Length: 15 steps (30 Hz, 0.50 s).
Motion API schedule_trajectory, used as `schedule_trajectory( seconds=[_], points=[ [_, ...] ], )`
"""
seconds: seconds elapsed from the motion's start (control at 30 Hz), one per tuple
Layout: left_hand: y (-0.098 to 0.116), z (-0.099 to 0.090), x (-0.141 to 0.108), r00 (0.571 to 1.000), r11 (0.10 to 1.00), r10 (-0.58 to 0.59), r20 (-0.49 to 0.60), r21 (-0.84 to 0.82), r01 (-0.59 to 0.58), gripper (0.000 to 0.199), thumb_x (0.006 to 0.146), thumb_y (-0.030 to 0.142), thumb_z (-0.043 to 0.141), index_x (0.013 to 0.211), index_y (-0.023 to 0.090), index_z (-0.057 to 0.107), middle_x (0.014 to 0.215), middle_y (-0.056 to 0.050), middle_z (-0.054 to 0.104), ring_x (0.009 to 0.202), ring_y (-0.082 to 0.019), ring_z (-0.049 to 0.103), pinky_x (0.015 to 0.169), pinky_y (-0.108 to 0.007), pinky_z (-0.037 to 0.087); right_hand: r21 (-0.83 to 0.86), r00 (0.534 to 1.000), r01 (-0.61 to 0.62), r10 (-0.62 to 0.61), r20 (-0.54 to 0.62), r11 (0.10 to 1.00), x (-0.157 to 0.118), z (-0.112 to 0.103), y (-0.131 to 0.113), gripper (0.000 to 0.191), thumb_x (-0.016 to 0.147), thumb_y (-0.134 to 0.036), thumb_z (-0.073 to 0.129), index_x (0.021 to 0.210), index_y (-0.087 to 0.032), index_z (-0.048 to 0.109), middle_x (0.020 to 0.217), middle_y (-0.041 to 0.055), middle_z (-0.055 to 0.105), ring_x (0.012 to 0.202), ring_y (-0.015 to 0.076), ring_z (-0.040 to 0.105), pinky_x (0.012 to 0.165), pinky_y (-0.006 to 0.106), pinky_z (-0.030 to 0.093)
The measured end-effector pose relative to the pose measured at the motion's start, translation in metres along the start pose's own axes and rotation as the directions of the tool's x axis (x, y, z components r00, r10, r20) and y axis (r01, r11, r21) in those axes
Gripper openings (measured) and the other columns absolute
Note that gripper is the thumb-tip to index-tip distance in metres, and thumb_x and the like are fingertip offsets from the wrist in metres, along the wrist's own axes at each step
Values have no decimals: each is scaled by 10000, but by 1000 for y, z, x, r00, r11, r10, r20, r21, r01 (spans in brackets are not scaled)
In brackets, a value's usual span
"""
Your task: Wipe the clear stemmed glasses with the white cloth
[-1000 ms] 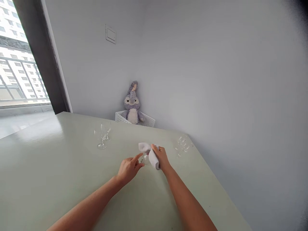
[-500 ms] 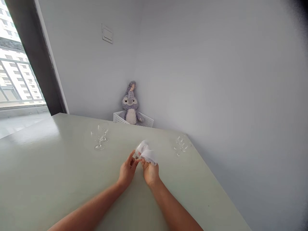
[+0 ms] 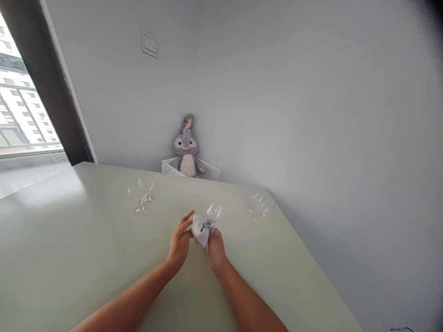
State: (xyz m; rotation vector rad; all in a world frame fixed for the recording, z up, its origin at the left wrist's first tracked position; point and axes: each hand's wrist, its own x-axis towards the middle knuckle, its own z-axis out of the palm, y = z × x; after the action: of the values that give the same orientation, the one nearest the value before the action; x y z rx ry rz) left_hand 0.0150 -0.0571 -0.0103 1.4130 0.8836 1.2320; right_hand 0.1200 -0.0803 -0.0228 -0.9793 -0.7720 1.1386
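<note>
A clear stemmed glass [image 3: 214,212] is tilted over the middle of the pale table, its bowl pointing away from me. A white cloth [image 3: 200,230] is bunched around its lower part, hiding the stem and foot. My right hand [image 3: 216,245] is closed at the near right side of the cloth and glass. At the cloth's left side is my left hand [image 3: 180,240], its fingers partly spread and one finger raised; the thumb side meets the cloth, and whether it pinches an edge is hard to see.
Two upright stemmed glasses [image 3: 141,210] stand on the table [image 3: 104,258] at the left. Several clear glass pieces [image 3: 259,209] are near the right edge. Behind the table, a plush toy [image 3: 188,163] sits in a white perforated basket [image 3: 214,174] against the walls.
The cloth has moved from the glass bowl down to the lower part, uncovering the bowl. The glass now points more to the right. My left hand's fingers have opened somewhat.
</note>
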Motion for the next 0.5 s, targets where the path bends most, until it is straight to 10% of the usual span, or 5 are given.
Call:
schedule_trajectory(
  seconds=[0.23,0.33,0.5],
  points=[
    [6,-14,14,944,961,-178,279,-158,228,603,741,479,537,1213,146,366,1155,-167,562,942,-235,578,799,-365,441,-253,919,-139,220,327,957,-2,-13,-14,290,694,-410,611,743,-125,602,596,-20,531,540,95,433,515,210,327],
    [4,-12,13,957,949,-198,213,-202,242,556,714,466,586,1125,139,406,1085,-169,600,881,-223,600,778,-353,448,-430,889,-29,219,401,902,-4,-12,-19,257,735,-372,568,849,-143,594,682,-10,577,616,125,492,575,232,376],
    [2,-13,19,980,925,-198,-17,-334,181,516,718,436,599,1096,168,372,1055,-139,611,976,-224,583,834,-363,432,-846,944,322,-80,319,425,-1,-14,-24,157,756,-199,467,850,-165,588,823,61,602,781,201,525,712,305,382]
  ],
)
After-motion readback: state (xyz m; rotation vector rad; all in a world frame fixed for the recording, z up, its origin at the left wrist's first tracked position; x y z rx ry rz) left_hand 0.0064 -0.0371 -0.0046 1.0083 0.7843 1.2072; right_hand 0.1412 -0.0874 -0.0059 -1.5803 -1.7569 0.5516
